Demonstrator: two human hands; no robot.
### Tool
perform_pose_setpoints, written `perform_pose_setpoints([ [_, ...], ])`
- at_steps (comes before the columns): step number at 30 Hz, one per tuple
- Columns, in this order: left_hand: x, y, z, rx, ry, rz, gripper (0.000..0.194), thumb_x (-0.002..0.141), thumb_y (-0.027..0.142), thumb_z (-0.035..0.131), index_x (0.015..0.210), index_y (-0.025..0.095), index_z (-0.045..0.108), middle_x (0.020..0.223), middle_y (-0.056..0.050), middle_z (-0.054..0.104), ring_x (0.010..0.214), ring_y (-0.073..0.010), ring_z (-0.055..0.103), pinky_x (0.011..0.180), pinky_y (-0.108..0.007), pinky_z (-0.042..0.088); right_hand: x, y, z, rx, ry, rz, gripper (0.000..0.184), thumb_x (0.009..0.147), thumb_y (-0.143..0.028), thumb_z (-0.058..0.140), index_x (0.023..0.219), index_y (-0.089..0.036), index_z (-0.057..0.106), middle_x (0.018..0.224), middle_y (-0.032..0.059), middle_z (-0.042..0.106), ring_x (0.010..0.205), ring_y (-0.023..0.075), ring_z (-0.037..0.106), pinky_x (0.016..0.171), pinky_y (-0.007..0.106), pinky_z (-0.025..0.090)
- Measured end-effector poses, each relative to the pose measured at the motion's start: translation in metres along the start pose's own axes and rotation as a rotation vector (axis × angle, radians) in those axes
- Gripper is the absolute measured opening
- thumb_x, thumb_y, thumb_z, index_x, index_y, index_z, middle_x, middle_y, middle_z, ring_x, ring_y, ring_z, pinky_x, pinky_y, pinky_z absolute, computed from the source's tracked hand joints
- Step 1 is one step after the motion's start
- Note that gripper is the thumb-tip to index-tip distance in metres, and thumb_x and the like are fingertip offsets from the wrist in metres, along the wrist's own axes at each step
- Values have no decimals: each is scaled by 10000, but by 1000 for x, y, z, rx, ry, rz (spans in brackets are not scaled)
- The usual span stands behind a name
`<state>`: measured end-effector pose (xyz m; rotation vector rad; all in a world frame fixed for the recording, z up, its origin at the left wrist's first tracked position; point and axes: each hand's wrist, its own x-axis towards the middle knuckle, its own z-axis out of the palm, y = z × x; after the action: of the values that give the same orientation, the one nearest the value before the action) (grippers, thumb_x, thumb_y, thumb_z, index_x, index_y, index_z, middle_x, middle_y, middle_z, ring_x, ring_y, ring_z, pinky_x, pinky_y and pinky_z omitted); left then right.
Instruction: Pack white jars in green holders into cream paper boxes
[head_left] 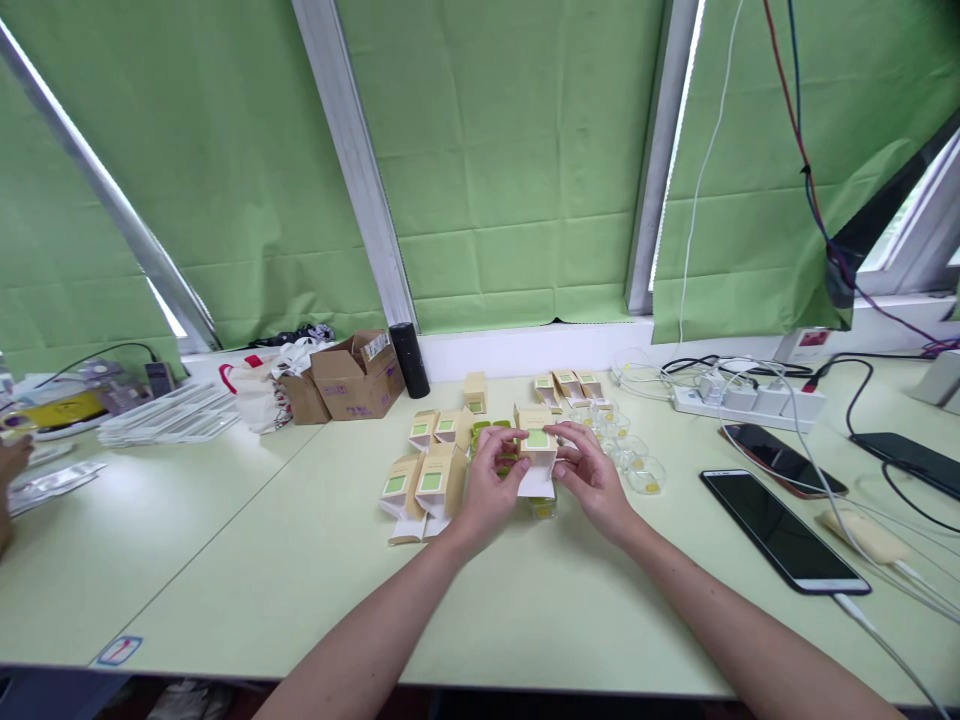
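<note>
Between my two hands is a small tan carton (pixel 534 450) with a green window and a white flap hanging open toward me. My left hand (pixel 491 475) grips its left side with fingers and thumb. On its right side my right hand (pixel 596 478) closes with the fingertips. Just below the flap sits a small clear container (pixel 543 508) with a yellow-green spot, partly hidden. Left of my hands stand similar open cartons (pixel 441 480). Green pieces (pixel 484 430) lie behind my left hand, mostly covered. Several clear containers (pixel 643 472) are grouped right of my right hand.
More cartons (pixel 570 388) stand farther back. A cardboard box (pixel 358 378) and a black cylinder (pixel 409 360) are by the wall. At right lie a white-framed phone (pixel 784 530), a dark phone (pixel 784 460), cables and a power strip (pixel 750 403). Another person's hand (pixel 13 465) shows far left.
</note>
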<state>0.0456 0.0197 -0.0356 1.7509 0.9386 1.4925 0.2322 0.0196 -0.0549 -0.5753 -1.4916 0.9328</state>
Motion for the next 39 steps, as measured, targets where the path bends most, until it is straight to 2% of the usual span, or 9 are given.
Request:
perform_pose_setpoints([
  [5, 1, 2, 1, -3, 13, -12, 260, 910, 228, 706, 1169, 246, 697, 1174, -69, 529, 1022, -202, 594, 876, -334, 543, 1, 1, 0, -10, 12, 14, 385, 985, -424, 670, 1361, -344, 656, 1400, 94, 437, 997, 205, 686, 860, 384, 622],
  [13, 0, 1, 3, -4, 12, -28, 258, 929, 259, 707, 1187, 254, 697, 1165, -70, 537, 1021, -203, 598, 893, -344, 544, 1, 0, 1, -82, 40, 7, 355, 997, -400, 663, 1349, -358, 666, 1389, 81, 451, 865, 144, 663, 865, 379, 616],
  [30, -3, 3, 5, 13, 0, -2, 259, 940, 271, 696, 1197, 247, 679, 1158, -62, 533, 1001, -191, 608, 890, -337, 545, 1, 2, 2, -205, 78, -3, 334, 1019, -331, 588, 1347, -340, 650, 1396, 103, 466, 877, 168, 686, 843, 396, 624],
  [35, -4, 4, 1, 9, -52, 32, 343, 956, 388, 707, 1273, 260, 674, 1188, -78, 514, 1039, -218, 603, 934, -365, 556, 1, 0, 3, -213, 106, 3, 334, 1010, -337, 597, 1340, -335, 651, 1398, 110, 476, 868, 178, 683, 829, 413, 629],
  [39, -4, 3, -5, -54, -176, 74, 558, 973, 565, 651, 1454, 285, 605, 1281, -110, 462, 1157, -277, 578, 1062, -451, 523, 2, 0, 2, -200, 141, 2, 341, 1017, -367, 595, 1353, -328, 630, 1401, 117, 493, 892, 193, 691, 802, 408, 623],
])
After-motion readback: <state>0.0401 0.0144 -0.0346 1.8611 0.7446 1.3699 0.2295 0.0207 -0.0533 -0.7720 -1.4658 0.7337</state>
